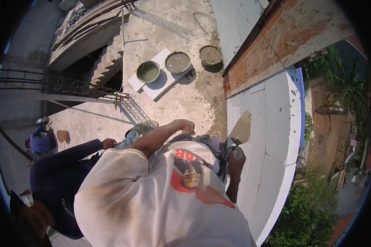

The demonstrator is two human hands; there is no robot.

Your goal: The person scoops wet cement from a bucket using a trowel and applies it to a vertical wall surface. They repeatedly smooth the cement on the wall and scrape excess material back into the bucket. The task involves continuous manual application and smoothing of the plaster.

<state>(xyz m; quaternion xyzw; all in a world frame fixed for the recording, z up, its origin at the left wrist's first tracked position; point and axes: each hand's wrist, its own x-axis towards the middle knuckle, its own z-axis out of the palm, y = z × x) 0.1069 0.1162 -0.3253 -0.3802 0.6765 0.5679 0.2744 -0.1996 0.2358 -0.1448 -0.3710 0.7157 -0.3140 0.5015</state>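
Observation:
My right hand (236, 157) is closed on the handle of a trowel (240, 128), at the right beside a white block wall (266, 119). Its blade points away from me and looks grey-brown, as if coated with mortar. In front of my chest, my left hand (185, 126) is curled into a loose fist. Nothing shows sticking out of it, and the palm is hidden. Farther ahead, a bucket of greyish liquid (148, 72) and a bucket of mortar (177, 62) stand on white blocks (160, 81). Another mortar-filled bucket (210, 55) stands on the concrete to their right.
Close on my left is a person in a dark shirt (66, 181); another in blue (41, 140) is farther left. Steel rebar cages (86, 88) and a stair opening (107, 64) lie left. A rusty panel (276, 49) rises ahead right. Beyond the wall, the ground (323, 123) is lower.

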